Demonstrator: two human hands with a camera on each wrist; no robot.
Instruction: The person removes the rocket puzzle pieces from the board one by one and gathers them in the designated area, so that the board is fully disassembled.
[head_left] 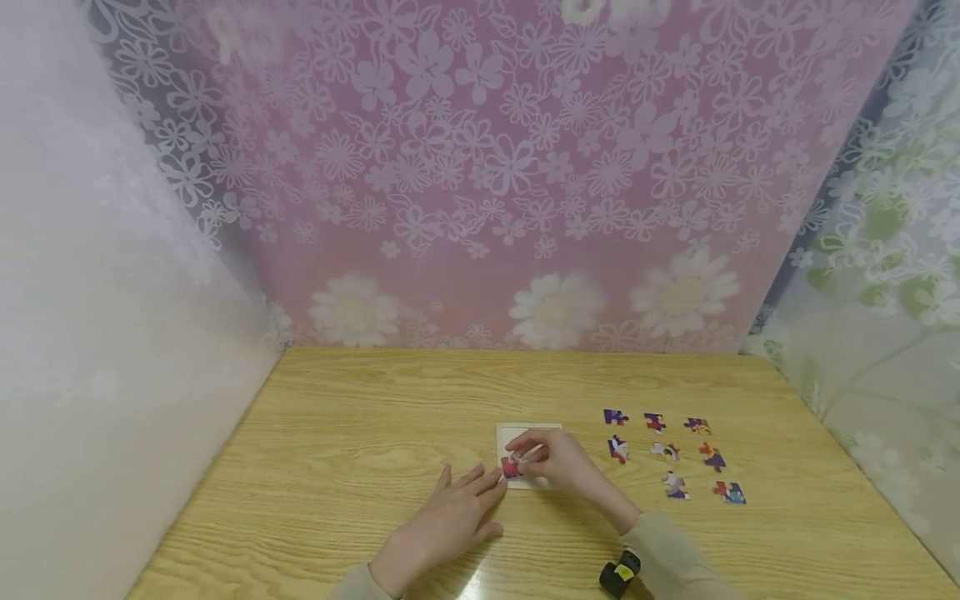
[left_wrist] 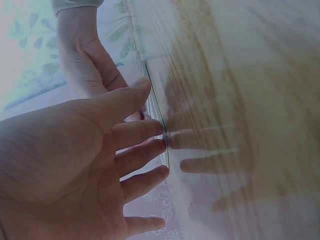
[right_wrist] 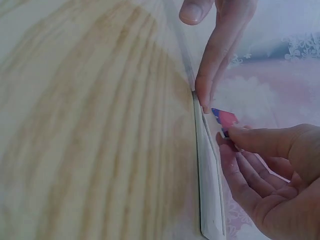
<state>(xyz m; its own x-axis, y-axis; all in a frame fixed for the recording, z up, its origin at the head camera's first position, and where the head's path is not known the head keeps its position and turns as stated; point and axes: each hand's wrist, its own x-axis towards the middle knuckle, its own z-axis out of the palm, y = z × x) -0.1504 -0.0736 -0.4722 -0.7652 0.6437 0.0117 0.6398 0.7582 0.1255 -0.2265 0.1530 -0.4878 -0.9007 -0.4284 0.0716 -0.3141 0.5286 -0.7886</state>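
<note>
A square white puzzle tray (head_left: 535,483) with a raised rim lies on the table. Over its lower left part, my right hand (head_left: 553,460) pinches a red and purple jigsaw piece (head_left: 511,467) between thumb and fingers. In the right wrist view the piece (right_wrist: 227,119) is tilted, close over the tray (right_wrist: 209,185). My left hand (head_left: 454,514) lies to the left with its fingers extended, fingertips right at the tray's left edge. The left wrist view shows that palm (left_wrist: 60,155) side-on, fingers spread and nothing held.
Several loose jigsaw pieces (head_left: 664,451) lie in rough rows on the wooden table (head_left: 352,433), right of the tray. A black device with a yellow mark (head_left: 621,573) sits at the right wrist. Flower-patterned panels (head_left: 480,208) stand behind and at both sides.
</note>
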